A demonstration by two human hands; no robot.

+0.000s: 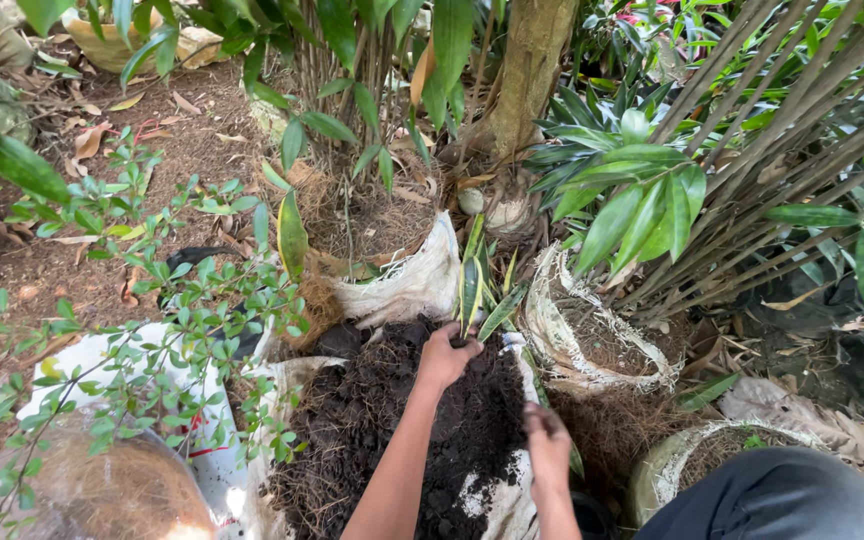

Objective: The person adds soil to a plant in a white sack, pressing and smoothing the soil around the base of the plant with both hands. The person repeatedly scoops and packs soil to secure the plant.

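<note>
Soil state: dark, crumbly potting soil mixed with brown fibres (392, 420) fills a torn white woven sack (497, 495) lying open in front of the person; the heap is loose and uneven.
Work done: judged from the heap, soil is already piled up to the base of a small plant with narrow green-and-yellow leaves (477, 290) at the far end of the sack.
Work left: the surface looks unlevelled and unpressed, so firming appears unfinished.
Left hand: left hand (444, 358), arm stretched forward, rests palm-down on the far edge of the soil just below the small plant; fingers curled together into the soil.
Right hand: right hand (548, 438) sits nearer the body at the sack's right edge, touching soil; fingers bent downward, whether they grip anything cannot be told.
Surroundings: a white sack pot holding thin cane stems (397, 270) stands just behind; a frayed sack pot (602, 340) to the right.
</note>
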